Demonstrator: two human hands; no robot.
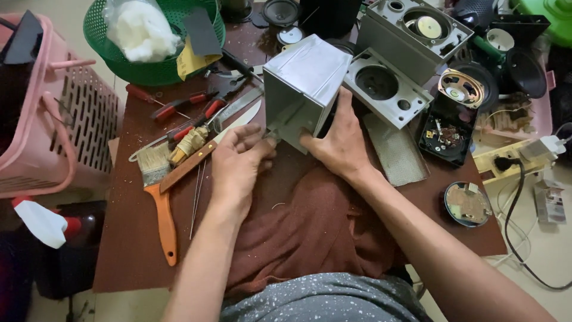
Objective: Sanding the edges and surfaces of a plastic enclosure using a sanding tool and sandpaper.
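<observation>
A grey plastic speaker box (304, 80) stands tilted on the brown worktable (128, 238), its open side turned toward me. My right hand (338, 140) grips its lower right edge and holds it steady. My left hand (238, 164) is at the box's lower left corner with a thin tool pinched in the fingers, its tip pushed into the box; the tool is mostly hidden. A dark red cloth (310, 220) lies under both hands.
Left of my hands lie a paintbrush with an orange handle (159, 200), a knife, red-handled pliers (190, 113) and a screwdriver. A green basket (156, 56) and pink basket (44, 107) stand at the left. Grey speaker panels (387, 86), loose speaker cones and a power strip (512, 158) crowd the right.
</observation>
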